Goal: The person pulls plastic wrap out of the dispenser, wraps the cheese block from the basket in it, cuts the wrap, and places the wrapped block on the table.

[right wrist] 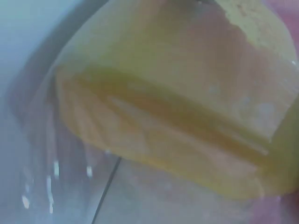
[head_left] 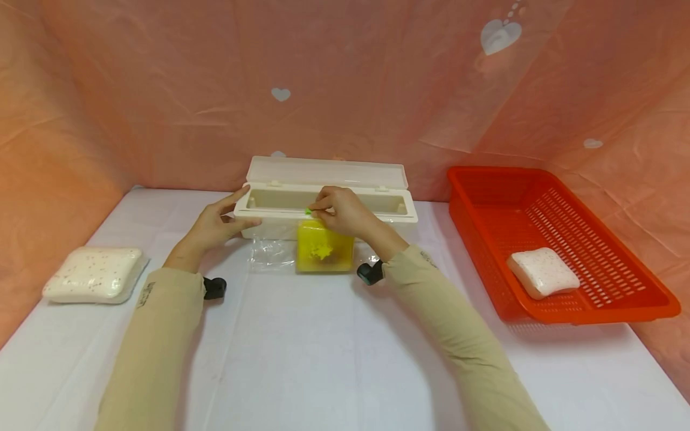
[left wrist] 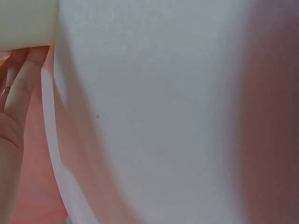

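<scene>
A long white box point(head_left: 329, 218) with its hinged lid point(head_left: 326, 172) raised stands at the back of the table. My left hand point(head_left: 211, 222) grips its left end, thumb at the front and fingers along the side; in the left wrist view, extended fingers point(left wrist: 23, 84) touch the box point(left wrist: 25, 23). At the front rim, my right hand point(head_left: 345, 209) pinches a small green piece point(head_left: 308, 211). Just below hangs or stands a see-through yellow packet point(head_left: 325, 254) with clear plastic point(head_left: 272, 254) at its sides. That packet point(right wrist: 163, 135) fills much of the blurred right wrist view.
On the right stands a red slotted basket point(head_left: 482, 257) with a white speckled wrapped block point(head_left: 543, 272) inside. A similar wrapped block point(head_left: 96, 274) lies at the table's left edge. Pink cloth point(head_left: 350, 78) rises behind the white-covered table point(head_left: 302, 359).
</scene>
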A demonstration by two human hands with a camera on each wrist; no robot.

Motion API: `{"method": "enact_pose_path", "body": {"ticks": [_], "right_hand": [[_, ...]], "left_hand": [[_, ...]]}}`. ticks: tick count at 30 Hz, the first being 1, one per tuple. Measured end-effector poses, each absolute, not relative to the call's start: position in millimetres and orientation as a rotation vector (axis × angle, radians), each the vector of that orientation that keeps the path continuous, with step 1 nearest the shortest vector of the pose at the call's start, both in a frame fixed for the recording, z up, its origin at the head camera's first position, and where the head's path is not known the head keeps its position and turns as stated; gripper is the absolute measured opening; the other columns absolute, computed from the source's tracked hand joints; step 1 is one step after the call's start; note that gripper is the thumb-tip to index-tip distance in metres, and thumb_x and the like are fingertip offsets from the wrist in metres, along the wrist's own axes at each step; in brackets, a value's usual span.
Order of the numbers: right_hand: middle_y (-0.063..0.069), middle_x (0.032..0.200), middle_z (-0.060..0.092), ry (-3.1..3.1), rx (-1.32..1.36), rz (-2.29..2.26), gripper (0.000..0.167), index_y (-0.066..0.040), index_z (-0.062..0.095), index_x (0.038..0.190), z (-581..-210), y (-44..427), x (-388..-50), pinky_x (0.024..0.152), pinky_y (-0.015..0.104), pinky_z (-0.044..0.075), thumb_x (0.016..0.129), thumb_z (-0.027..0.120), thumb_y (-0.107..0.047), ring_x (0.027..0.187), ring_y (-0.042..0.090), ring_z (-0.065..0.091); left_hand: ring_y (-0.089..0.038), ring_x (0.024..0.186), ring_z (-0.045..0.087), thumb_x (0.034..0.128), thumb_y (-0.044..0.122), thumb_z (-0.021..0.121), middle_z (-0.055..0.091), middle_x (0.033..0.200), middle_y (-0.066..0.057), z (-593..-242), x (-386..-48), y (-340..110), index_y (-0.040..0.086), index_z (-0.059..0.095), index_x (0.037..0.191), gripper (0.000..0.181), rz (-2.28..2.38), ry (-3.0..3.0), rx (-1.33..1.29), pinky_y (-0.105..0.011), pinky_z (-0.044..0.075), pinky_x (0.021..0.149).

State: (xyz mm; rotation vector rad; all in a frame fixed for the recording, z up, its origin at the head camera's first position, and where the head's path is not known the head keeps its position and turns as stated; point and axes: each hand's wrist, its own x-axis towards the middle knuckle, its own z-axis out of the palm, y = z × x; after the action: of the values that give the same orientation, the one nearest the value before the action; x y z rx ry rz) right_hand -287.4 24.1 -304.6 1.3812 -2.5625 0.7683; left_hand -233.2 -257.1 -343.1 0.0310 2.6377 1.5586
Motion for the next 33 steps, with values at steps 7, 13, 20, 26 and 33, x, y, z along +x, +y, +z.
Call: {"method": "enact_pose_path", "body": {"ticks": [7,13,20,26,33], "right_hand": [[0.015,0.093,0.065,-2.596,1.325,0.786,0.02,0.001,0.073,0.106,-305.9,38.0,-285.2,0.074,0.033,0.05,0.088,0.066,-0.005,0.082,0.027,0.06],[0.015,0.092,0.065,-2.591,1.329,0.772,0.019,0.002,0.073,0.105,-305.1,56.4,-284.4,0.074,0.034,0.05,0.088,0.066,-0.004,0.081,0.028,0.06],[0.014,0.089,0.066,-2.578,1.233,0.79,0.018,0.002,0.074,0.101,-308.3,83.4,-285.2,0.072,0.035,0.051,0.085,0.07,-0.003,0.078,0.027,0.06],[0.013,0.091,0.067,-2.592,1.222,0.809,0.018,0.001,0.074,0.102,-310.4,90.2,-284.2,0.073,0.035,0.051,0.086,0.07,-0.005,0.08,0.026,0.061],[0.013,0.089,0.066,-2.558,1.184,0.823,0.016,0.001,0.075,0.098,-309.1,103.3,-281.7,0.07,0.033,0.049,0.083,0.072,-0.003,0.078,0.026,0.061]], "left_hand": [[0.003,0.08,0.058,0.0854,0.032,0.073,0.035,0.15,-0.022,-342.7,-236.1,-250.9,0.036,0.02,0.151,0.084,1.579,2.622,0.059,-0.019,0.051,0.068],[0.002,0.081,0.059,0.0838,0.035,0.074,0.036,0.15,-0.021,-344.6,-238.3,-244.5,0.036,0.021,0.151,0.085,1.585,2.602,0.066,-0.019,0.051,0.068],[0.003,0.08,0.058,0.0841,0.034,0.074,0.037,0.149,-0.021,-340.7,-237.4,-250.8,0.036,0.021,0.151,0.085,1.581,2.617,0.056,-0.017,0.051,0.068],[0.003,0.083,0.058,0.0837,0.036,0.074,0.034,0.151,-0.021,-342.5,-235.4,-254.5,0.037,0.019,0.151,0.087,1.563,2.601,0.051,-0.017,0.051,0.07],[0.006,0.082,0.057,0.0847,0.033,0.074,0.034,0.15,-0.022,-342.2,-233.2,-256.1,0.036,0.019,0.151,0.086,1.593,2.588,0.061,-0.018,0.051,0.069]]}}
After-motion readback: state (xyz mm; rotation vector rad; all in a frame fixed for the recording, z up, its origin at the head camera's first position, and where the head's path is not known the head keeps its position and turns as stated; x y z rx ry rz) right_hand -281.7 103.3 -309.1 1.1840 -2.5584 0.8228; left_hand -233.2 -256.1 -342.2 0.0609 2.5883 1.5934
